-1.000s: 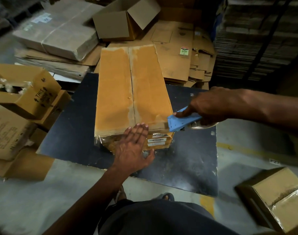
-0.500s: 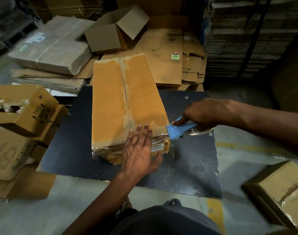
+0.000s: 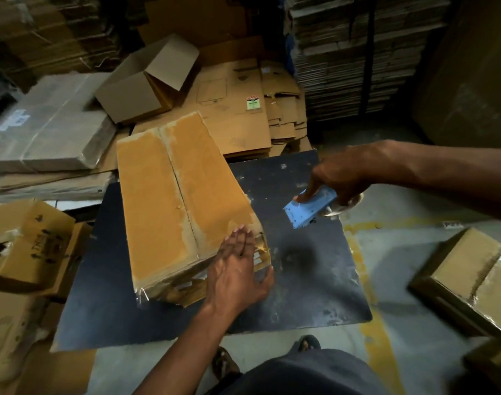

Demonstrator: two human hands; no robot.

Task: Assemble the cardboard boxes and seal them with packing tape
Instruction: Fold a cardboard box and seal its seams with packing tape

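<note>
A long brown cardboard box [image 3: 169,201] lies on a dark board [image 3: 306,269], its two top flaps meeting along a centre seam, its near end wrapped in clear tape. My left hand [image 3: 238,269] presses flat with straight fingers on the box's near right corner. My right hand [image 3: 343,178] grips a blue tape dispenser [image 3: 310,208], held above the board to the right of the box and apart from it. A roll of clear tape shows behind the dispenser.
A sealed taped box [image 3: 471,277] sits on the floor at the right. An open box [image 3: 146,84] and flat cardboard sheets [image 3: 243,104] lie behind the board. Printed cartons [image 3: 30,246] crowd the left. Stacked flat cardboard [image 3: 357,52] rises at the back right.
My right hand has pulled the tape dispenser away from the box's right corner, up and to the right. The left hand stays on the near end. The box has turned slightly.
</note>
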